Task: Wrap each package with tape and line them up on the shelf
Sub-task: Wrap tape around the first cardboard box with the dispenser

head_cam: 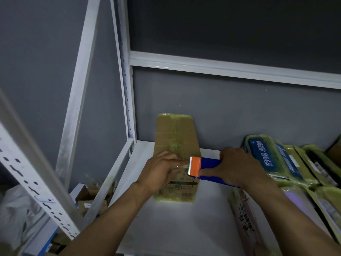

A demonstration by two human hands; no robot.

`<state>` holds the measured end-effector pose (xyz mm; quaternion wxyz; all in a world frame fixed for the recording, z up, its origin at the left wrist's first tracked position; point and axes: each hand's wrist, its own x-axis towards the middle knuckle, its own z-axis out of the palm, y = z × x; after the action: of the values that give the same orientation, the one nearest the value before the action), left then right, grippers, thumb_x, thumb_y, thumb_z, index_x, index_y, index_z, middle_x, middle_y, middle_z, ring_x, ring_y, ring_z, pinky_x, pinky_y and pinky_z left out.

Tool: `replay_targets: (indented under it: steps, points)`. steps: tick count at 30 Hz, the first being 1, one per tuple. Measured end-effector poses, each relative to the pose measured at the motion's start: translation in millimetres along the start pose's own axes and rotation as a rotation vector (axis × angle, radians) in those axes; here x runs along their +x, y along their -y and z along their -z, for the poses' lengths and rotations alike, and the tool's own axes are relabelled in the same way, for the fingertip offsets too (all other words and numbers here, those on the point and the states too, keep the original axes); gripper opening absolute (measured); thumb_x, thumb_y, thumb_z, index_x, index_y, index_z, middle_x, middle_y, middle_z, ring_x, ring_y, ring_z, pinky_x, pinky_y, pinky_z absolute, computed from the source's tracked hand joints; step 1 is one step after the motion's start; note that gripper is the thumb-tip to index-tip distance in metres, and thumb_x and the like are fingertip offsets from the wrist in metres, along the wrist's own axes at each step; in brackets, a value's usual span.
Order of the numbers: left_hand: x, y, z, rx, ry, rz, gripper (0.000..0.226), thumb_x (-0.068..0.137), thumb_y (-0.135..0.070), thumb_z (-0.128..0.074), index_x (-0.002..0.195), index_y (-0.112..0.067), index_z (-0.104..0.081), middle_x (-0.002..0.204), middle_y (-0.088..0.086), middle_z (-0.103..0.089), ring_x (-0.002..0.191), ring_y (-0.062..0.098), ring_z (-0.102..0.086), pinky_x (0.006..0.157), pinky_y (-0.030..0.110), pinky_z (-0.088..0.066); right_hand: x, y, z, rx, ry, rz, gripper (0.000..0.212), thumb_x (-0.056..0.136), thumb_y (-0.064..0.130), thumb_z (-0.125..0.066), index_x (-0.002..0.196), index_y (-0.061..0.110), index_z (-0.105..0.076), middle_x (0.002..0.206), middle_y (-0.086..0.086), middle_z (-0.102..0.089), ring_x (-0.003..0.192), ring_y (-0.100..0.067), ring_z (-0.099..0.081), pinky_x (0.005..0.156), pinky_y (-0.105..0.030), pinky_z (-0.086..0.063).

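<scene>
On the white shelf (175, 224) stands a tall cardboard package (176, 145), upright against the grey wall and glossy with clear tape; the left hand (160, 171) lies flat on its front, fingers straight and pressing; the right hand (238, 166) grips a blue tape dispenser (206, 168) — its orange toothed cutter (194, 166) touching the package's right side; just right — a stack of wrapped packages (287, 163); near the front edge, a long flat parcel (245, 224).

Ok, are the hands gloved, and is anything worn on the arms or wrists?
No gloves: left hand and right hand are bare. The left forearm and right forearm are uncovered to the frame edge; no sleeve, watch, band or ring shows.
</scene>
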<state>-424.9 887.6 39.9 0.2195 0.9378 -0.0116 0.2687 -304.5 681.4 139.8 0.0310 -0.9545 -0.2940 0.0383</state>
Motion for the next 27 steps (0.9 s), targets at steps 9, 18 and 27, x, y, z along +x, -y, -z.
replay_targets:
  steps: [9,18,27]
  points:
    - [5.9,9.2,6.5,0.048,0.008,-0.054,0.024,0.099,-0.040,-0.063,0.121,-0.041,-0.072,0.104,-0.021,-0.068,0.097,0.010,-0.060,0.075,0.036,-0.054,-10.5,-4.2,0.9,0.132,-0.003,0.040,0.095,0.040,0.103,-0.049,0.087,0.020,-0.061,0.088,0.005,-0.065,0.077,-0.008,-0.062,0.072,-0.029,-0.055]
    - [-1.1,14.4,15.7,0.078,0.044,-0.083,0.022,0.103,-0.035,-0.054,0.122,-0.038,-0.066,0.107,-0.020,-0.062,0.104,0.010,-0.056,0.075,0.038,-0.053,-14.4,-10.7,5.5,0.099,0.030,0.049,0.084,0.044,0.102,-0.055,0.084,0.028,-0.054,0.083,0.013,-0.057,0.072,-0.003,-0.054,0.058,-0.023,-0.039]
    - [-5.7,8.2,15.1,0.099,0.046,-0.097,0.021,0.102,-0.026,-0.059,0.121,-0.034,-0.065,0.106,-0.016,-0.060,0.102,0.012,-0.054,0.079,0.035,-0.051,-12.3,-9.1,-0.1,0.038,0.021,0.008,0.098,0.042,0.106,-0.050,0.096,0.025,-0.057,0.091,0.008,-0.060,0.085,-0.013,-0.062,0.078,-0.033,-0.055]
